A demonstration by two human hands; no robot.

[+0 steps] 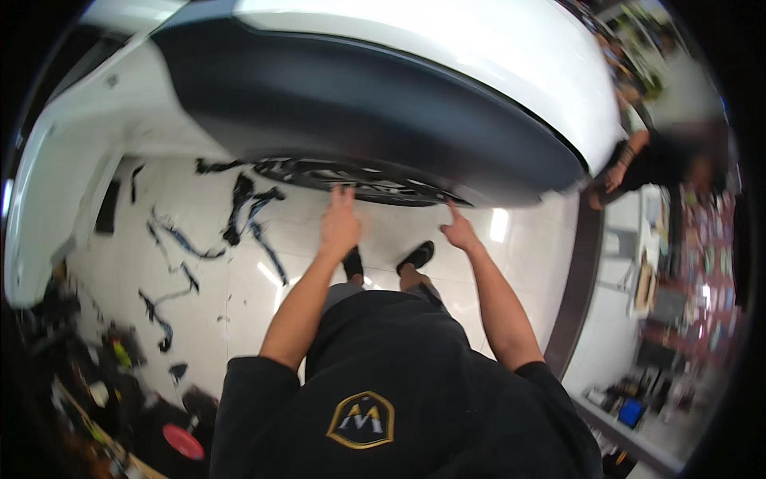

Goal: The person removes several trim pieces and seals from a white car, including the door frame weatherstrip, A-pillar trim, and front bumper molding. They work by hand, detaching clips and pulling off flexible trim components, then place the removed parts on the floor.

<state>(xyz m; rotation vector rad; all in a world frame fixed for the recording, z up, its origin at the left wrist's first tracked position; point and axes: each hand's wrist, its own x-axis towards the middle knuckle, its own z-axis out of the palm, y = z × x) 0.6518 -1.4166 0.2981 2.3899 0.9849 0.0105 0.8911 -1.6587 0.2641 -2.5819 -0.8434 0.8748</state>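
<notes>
Above me spans a white car body [447, 32] with a wide matte dark-grey panel [319, 88] that runs over the wheel. Below the panel's lower edge, part of a black spoked wheel [359, 177] shows. My left hand [341, 227] reaches up to the wheel with its fingers stretched out, the tips at or just in front of the rim. My right hand [459, 231] has its index finger extended to the panel's lower edge near the wheel's right end; its other fingers are curled. Neither hand shows anything held. Whether the fingertips actually touch is hard to tell.
Torn black strips [239, 207] lie scattered on the glossy pale floor [247, 319] to the left. An opened white car door [72, 152] stands at the left. Another person's hand [616, 176] is at the right, near blurred shelves. A red disc [183, 441] sits among clutter at lower left.
</notes>
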